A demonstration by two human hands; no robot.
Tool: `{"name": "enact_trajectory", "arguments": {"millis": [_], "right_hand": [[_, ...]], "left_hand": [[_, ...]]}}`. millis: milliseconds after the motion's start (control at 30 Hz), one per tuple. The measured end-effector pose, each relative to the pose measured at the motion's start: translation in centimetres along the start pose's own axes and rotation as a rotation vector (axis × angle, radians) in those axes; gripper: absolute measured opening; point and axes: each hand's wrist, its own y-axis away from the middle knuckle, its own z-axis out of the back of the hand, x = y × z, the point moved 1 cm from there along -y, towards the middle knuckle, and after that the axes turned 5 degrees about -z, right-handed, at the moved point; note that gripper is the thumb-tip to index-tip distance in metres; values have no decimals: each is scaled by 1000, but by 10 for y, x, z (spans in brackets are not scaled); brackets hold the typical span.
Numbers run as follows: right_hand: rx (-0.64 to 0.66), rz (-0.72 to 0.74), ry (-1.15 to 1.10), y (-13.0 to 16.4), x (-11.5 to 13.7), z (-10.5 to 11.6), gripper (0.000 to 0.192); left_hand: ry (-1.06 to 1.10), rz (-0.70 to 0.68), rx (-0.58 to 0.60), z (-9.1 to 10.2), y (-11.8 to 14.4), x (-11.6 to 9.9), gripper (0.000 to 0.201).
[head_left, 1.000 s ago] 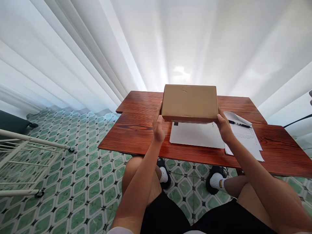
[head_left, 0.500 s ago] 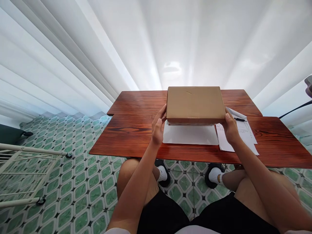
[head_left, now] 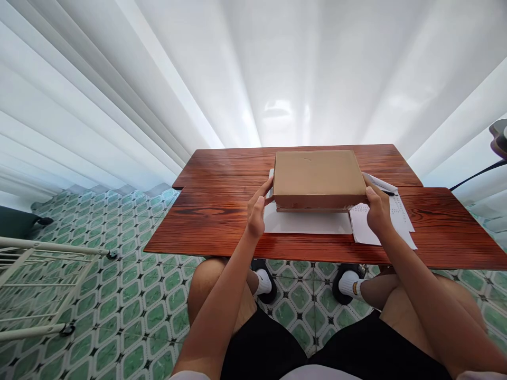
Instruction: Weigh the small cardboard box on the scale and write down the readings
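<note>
Between my two hands is a closed brown cardboard box (head_left: 319, 177), wider than it is tall, with its top and front faces showing. My left hand (head_left: 257, 211) grips its left side, thumb toward me. On the opposite side, my right hand (head_left: 377, 207) holds the right end near the front corner. Beneath the box lies a flat white sheet or board (head_left: 307, 224), mostly covered by it. Whether the box touches that white surface, I cannot tell. Handwritten papers (head_left: 400, 215) lie beside my right hand, with a dark pen (head_left: 388, 193) on them.
The reddish-brown wooden table (head_left: 206, 221) has a notch on its left edge. White curtains (head_left: 237, 68) hang behind it. A white wheeled metal rack (head_left: 51, 285) stands on the green tiled floor at left. A dark object with a cable (head_left: 481, 174) is at far right.
The box has come down a little toward the white surface and its top now tilts less toward me. Both hands keep their hold on its sides.
</note>
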Motion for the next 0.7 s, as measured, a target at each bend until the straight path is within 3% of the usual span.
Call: {"name": "enact_trajectory", "arguments": {"millis": [700], "right_hand": [[-17,13,75,3,-3,-3,51]], "left_hand": [[-63,19,-28,5,7,3,48]]}}
